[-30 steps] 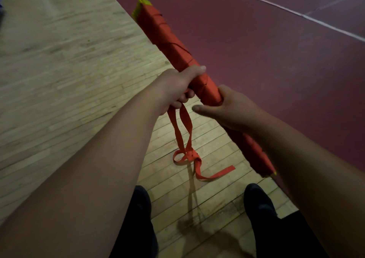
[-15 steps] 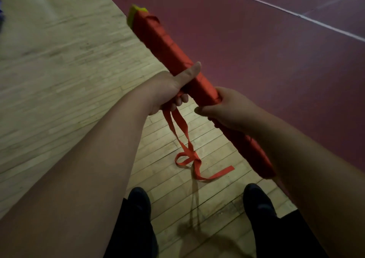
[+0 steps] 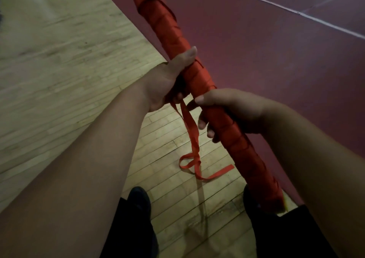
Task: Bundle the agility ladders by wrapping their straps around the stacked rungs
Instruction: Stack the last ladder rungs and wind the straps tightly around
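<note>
A long bundle of stacked ladder rungs [image 3: 164, 30], wound in orange-red strap, runs diagonally from upper centre to lower right. Yellow-green rung ends show at its top and bottom tips. My left hand [image 3: 169, 80] grips the bundle near its middle, thumb laid along the top, fingers curled under it and around the loose strap. My right hand [image 3: 227, 109] grips the bundle just below, thumb over the top and fingers curled beneath. The loose strap tail [image 3: 192, 137] hangs from my left hand and ends in a loop and a flat end on the floor.
Pale wooden floorboards [image 3: 59, 60] cover the left and centre. A dark red court surface [image 3: 276, 60] with a white line [image 3: 296, 12] fills the right. My two dark shoes [image 3: 139, 200] stand at the bottom, either side of the strap's end.
My right hand has turned on the bundle, so its fingertips now show under it. The bundle has tilted a little more upright. The strap tail hangs much as before.
</note>
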The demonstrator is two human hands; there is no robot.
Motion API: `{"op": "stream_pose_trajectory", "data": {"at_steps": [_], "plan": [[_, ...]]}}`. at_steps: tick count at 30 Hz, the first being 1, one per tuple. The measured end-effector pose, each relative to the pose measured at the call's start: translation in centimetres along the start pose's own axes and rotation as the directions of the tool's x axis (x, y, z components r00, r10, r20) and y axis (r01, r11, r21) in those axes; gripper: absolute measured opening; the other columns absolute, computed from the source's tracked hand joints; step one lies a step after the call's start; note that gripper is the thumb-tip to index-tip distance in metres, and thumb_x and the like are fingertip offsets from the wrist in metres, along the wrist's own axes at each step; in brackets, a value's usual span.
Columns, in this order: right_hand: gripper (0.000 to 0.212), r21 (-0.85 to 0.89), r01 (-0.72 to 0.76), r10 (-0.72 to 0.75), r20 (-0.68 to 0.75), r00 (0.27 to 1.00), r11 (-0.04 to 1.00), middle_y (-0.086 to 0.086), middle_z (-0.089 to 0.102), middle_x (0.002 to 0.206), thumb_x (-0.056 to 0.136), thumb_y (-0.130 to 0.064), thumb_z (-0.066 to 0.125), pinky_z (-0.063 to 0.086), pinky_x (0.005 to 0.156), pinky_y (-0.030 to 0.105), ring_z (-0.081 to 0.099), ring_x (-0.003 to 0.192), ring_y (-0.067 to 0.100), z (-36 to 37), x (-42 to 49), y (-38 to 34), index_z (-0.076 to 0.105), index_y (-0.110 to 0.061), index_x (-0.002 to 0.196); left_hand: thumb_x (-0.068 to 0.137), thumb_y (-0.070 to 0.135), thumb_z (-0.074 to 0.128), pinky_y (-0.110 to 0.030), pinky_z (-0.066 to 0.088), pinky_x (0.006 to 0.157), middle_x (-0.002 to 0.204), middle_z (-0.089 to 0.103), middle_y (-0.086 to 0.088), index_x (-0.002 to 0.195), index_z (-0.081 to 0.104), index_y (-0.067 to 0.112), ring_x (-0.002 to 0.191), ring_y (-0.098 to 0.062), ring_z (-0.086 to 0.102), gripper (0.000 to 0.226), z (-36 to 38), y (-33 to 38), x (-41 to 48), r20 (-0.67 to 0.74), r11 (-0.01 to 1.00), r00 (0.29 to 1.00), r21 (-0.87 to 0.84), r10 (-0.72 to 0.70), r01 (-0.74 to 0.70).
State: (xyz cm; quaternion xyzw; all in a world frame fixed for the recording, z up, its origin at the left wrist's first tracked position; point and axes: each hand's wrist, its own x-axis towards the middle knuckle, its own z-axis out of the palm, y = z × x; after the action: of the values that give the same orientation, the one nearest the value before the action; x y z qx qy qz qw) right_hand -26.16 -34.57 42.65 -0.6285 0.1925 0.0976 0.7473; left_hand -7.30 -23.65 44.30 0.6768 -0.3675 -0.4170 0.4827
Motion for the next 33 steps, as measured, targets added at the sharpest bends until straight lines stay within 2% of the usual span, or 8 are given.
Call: {"op": "stream_pose_trajectory", "data": {"at_steps": [5, 9, 14, 17, 19, 22, 26, 33], "plan": [[0.042, -0.532, -0.18, -0.145, -0.511, 0.847, 0.828, 0.005, 0.078, 0.085, 0.088, -0.055, 0.082, 0.066, 0.065, 0.037, 0.078, 0.067, 0.021, 0.6, 2.5, 1.9, 0.063, -0.023, 0.107, 0.082, 0.091, 0.061, -0.03, 0.047, 0.055, 0.065, 0.07, -0.001, 0.091, 0.078, 0.013, 0.055, -0.014, 0.058, 0.081, 0.7, -0.8, 0.5, -0.289, 0.952, 0.948, 0.228, -0.135, 0.205], [0.064, -0.761, -0.308, -0.296, -0.541, 0.787, 0.571, -0.005, 0.067, 0.088, 0.078, -0.076, 0.078, 0.064, 0.074, 0.042, 0.068, 0.075, 0.014, 0.5, 3.6, 3.6, 0.057, -0.029, 0.117, 0.081, 0.084, 0.068, -0.027, 0.048, 0.053, 0.063, 0.07, -0.001, 0.086, 0.077, 0.013, 0.053, -0.014, 0.061, 0.072, 2.3, -1.6, 1.0, -0.372, 0.955, 0.9, 0.097, -0.225, 0.279], [0.057, -0.295, 0.02, -0.12, -0.324, 0.938, 0.955, 0.004, 0.081, 0.102, 0.086, -0.063, 0.075, 0.066, 0.09, 0.051, 0.081, 0.091, 0.022, -0.2, 1.5, 1.4, 0.064, -0.025, 0.126, 0.085, 0.069, 0.068, -0.027, 0.03, 0.045, 0.063, 0.048, -0.003, 0.075, 0.058, 0.019, 0.048, -0.016, 0.04, 0.053, 1.2, -0.8, 1.1, -0.325, 0.994, 0.94, -0.011, -0.105, 0.107], [0.065, 0.036, -0.018, 0.02, -0.051, 0.998, 0.999, 0.012, 0.079, 0.108, 0.089, -0.05, 0.069, 0.065, 0.089, 0.048, 0.078, 0.096, 0.032, 0.4, 0.5, 0.8, 0.054, -0.011, 0.14, 0.089, 0.065, 0.065, -0.027, 0.021, 0.048, 0.068, 0.04, -0.006, 0.068, 0.05, 0.023, 0.049, -0.018, 0.031, 0.05, 1.0, -0.3, 1.0, -0.198, 0.997, 0.98, -0.08, -0.008, -0.008], [0.057, 0.01, -0.03, 0.03, -0.027, 0.999, 0.999, 0.015, 0.075, 0.099, 0.094, -0.044, 0.069, 0.064, 0.077, 0.044, 0.074, 0.085, 0.032, 0.5, 0.5, 0.8, 0.057, -0.007, 0.136, 0.091, 0.066, 0.064, -0.024, 0.023, 0.046, 0.066, 0.042, -0.004, 0.067, 0.051, 0.023, 0.049, -0.016, 0.034, 0.051, 0.9, -0.1, 0.9, -0.156, 0.999, 0.988, -0.052, -0.011, 0.003], [0.045, -0.219, -0.066, 0.011, -0.246, 0.969, 0.973, 0.012, 0.075, 0.089, 0.094, -0.045, 0.077, 0.065, 0.071, 0.041, 0.075, 0.073, 0.027, 0.5, 1.5, 1.3, 0.063, -0.011, 0.121, 0.089, 0.078, 0.059, -0.028, 0.04, 0.049, 0.06, 0.061, -0.002, 0.071, 0.066, 0.015, 0.048, -0.015, 0.05, 0.066, 0.5, -0.3, 0.8, -0.315, 0.984, 0.946, 0.133, -0.072, 0.119], [0.055, -0.61, -0.233, -0.145, -0.505, 0.851, 0.758, 0.002, 0.069, 0.094, 0.086, -0.055, 0.084, 0.058, 0.062, 0.032, 0.071, 0.073, 0.016, 1.1, 3.4, 3.4, 0.057, -0.026, 0.123, 0.089, 0.082, 0.057, -0.03, 0.05, 0.057, 0.063, 0.074, -0.001, 0.089, 0.079, 0.01, 0.052, -0.013, 0.062, 0.076, 1.0, -1.7, 0.8, -0.432, 0.94, 0.886, 0.201, -0.166, 0.274], [0.053, -0.419, -0.074, -0.109, -0.397, 0.911, 0.905, 0.002, 0.08, 0.095, 0.085, -0.072, 0.073, 0.063, 0.084, 0.044, 0.078, 0.084, 0.019, -0.4, 2.3, 2.1, 0.07, -0.025, 0.11, 0.088, 0.063, 0.065, -0.028, 0.037, 0.048, 0.059, 0.058, -0.003, 0.077, 0.065, 0.016, 0.049, -0.017, 0.05, 0.049, 0.8, -1.4, 1.0, -0.367, 0.99, 0.922, 0.025, -0.121, 0.14]]}}
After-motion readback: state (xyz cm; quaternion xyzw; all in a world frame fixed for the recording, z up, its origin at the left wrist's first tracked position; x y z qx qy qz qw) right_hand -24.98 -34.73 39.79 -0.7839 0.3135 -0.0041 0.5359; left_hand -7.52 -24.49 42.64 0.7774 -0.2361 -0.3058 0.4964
